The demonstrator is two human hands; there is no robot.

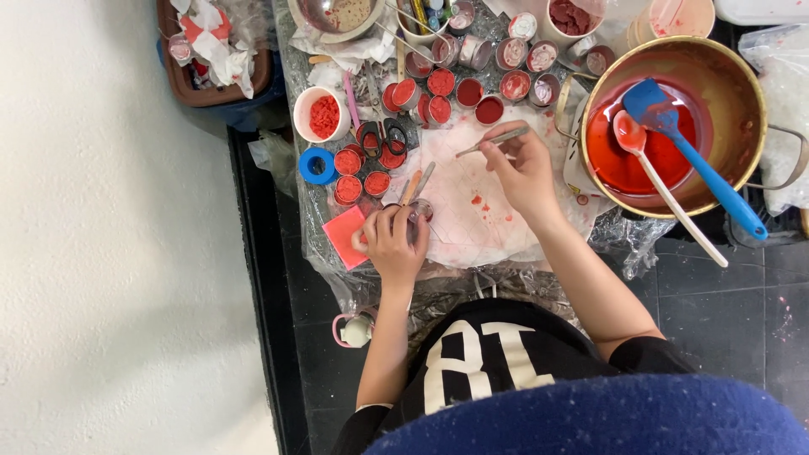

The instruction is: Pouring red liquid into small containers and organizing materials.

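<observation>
small clear cup (419,211) held by left hand (393,240); right hand (524,173) pinches a thin metal stick (493,141).

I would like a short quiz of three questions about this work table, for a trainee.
1. True or false: the blue spatula lies in the big metal pot of red liquid.
2. What does the right hand hold? A) a thin stick B) a tape roll C) a cup
3. Fill in: the left hand grips a small ____ jar, beside a pink square pad.

Key:
1. True; a white spoon lies there too.
2. A; the thin stick.
3. Clear.
</observation>
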